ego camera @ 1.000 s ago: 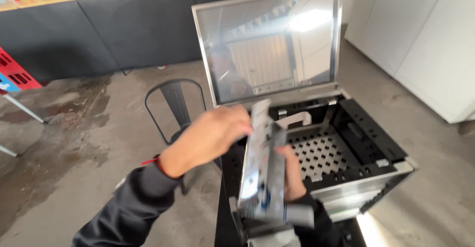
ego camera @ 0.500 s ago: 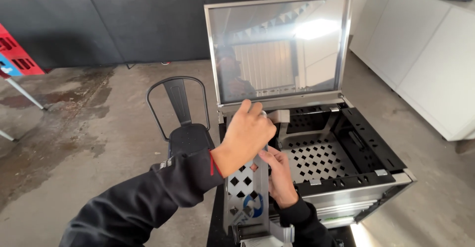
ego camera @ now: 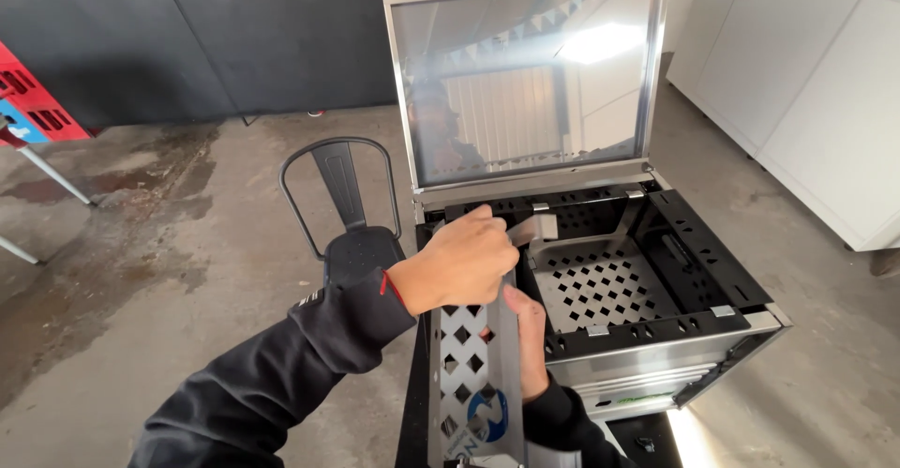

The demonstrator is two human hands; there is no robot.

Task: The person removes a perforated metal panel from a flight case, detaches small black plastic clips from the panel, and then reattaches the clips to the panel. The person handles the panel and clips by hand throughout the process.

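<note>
The left hand [ego camera: 461,266] is curled shut over the top edge of a perforated metal panel [ego camera: 474,374], fingers wrapped round the bent upper lip, knuckles toward the camera. The right hand [ego camera: 528,337] lies along the panel's right edge, fingers pressed flat against its side, thumb hidden behind the sheet. The panel stands nearly upright at the front left corner of an open computer case [ego camera: 694,285], its lower end running out of the bottom of the view. It is thin grey sheet steel, punched with rows of diamond-shaped holes, with a round blue and white sticker near its foot.

The case lies on its side, a black frame with brushed silver trim along the front; its floor is another pale plate with the same diamond holes. Inside, the well is open and roomy to the right of the panel. A glass side panel [ego camera: 525,79] in a silver frame stands raised at the back like a lid, glossy and reflective.

Left of the case stands a black metal chair [ego camera: 342,205] on stained concrete floor [ego camera: 141,271]; white cabinets [ego camera: 806,83] line the right
</note>
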